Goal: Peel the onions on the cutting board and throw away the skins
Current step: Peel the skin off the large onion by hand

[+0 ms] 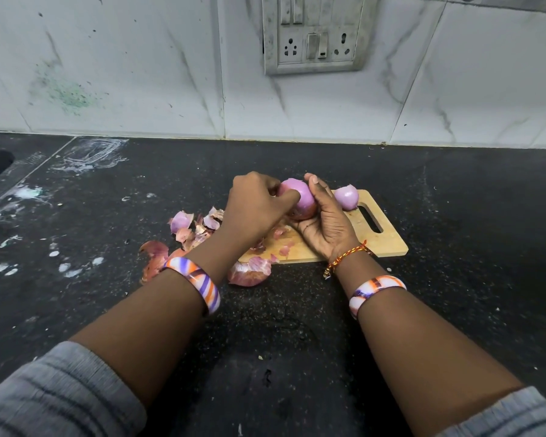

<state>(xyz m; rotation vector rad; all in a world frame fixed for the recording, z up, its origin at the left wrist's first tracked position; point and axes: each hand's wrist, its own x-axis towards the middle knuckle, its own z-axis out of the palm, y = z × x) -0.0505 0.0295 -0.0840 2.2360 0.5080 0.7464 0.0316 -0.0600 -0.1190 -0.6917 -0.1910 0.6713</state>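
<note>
Right now the left fingers (289,198) curl against the near face of the onion (298,198), thumb side pressing or pinching at the surface, while the right hand (323,220) cups it from beneath and behind, its fingers wrapped up over the far side. Both hands hold the one bulb just above the board (388,239), toward its left end.

Judging by the smooth pale purple top and the darker patch low down, some skin probably remains near the base (hard to tell from this angle). To do this step well, the left fingers should catch a loose edge and draw it along the bulb toward one end, with the right hand turning the onion rather than squeezing it.

Its long axis looks to run roughly up and away from the person, slightly tilted; which end is the root I cannot tell.

A second onion (346,197) sits on the board just right of the hands, tip upward. Skins (249,272) lie on the desk (454,190) and board to the left, not yet thrown away.
</note>
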